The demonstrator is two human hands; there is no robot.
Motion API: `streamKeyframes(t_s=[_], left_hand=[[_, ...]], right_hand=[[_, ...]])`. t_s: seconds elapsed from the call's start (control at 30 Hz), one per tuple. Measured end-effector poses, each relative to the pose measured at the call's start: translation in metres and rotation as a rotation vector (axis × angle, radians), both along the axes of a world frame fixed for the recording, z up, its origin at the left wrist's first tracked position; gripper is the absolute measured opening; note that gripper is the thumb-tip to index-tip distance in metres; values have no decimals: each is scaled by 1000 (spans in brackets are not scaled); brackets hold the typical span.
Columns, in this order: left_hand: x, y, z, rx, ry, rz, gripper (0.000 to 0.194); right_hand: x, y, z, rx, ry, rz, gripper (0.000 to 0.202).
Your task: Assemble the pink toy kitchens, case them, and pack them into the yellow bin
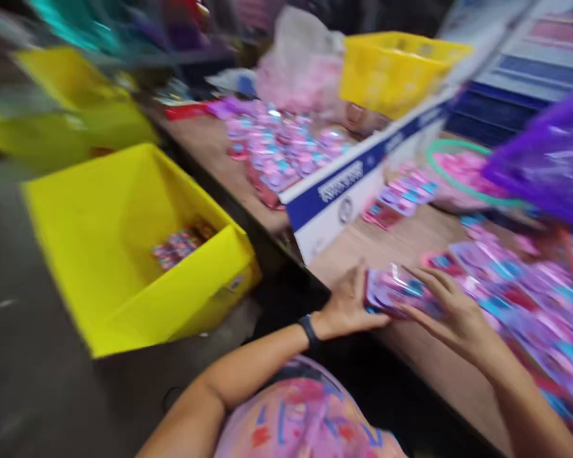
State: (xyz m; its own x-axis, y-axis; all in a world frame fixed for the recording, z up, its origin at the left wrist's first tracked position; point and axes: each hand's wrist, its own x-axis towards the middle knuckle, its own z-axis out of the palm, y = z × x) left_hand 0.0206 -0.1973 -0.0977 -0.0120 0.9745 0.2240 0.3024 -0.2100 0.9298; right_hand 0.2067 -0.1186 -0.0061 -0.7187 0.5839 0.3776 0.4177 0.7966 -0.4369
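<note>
Near the table's front edge, my left hand (346, 308) grips the left end of a small stack of pink and purple blister packs (394, 286) with clear, shiny fronts. My right hand (451, 312) is on the right side of the same packs, fingers bent over them. Motion blur hides what is inside the packs and how many are stacked. More packs of this kind (549, 299) lie in a spread pile to the right of my right hand. A short row of them (401, 197) lies farther back, beyond my hands.
A white and blue cardboard divider (341, 191) stands across the table (214, 146), with more packs (277, 143) behind it. On the floor at left is a big yellow box (90, 235) with some packs inside. A yellow crate (386, 73), green-rimmed basket (432, 156) and purple bag (549, 159) stand farther back.
</note>
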Motion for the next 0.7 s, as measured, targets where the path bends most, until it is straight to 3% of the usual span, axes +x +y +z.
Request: streamKeyframes(t_s=[0.07,0.17,0.37,0.7], left_hand=[[1,2,-15,49,-23,-20,130],[-5,4,-24,141,2,-48,137],[-7,2,-20,221,90,-62,140],[2,2,-20,238,118,27,118]], right_hand=[[25,-13,2,3,-138,-69,68],[29,-16,6,-34,-227,-66,69],[27,-13,18,-108,-257,-20,70],[30,-23,19,-167,-312,-65,71]])
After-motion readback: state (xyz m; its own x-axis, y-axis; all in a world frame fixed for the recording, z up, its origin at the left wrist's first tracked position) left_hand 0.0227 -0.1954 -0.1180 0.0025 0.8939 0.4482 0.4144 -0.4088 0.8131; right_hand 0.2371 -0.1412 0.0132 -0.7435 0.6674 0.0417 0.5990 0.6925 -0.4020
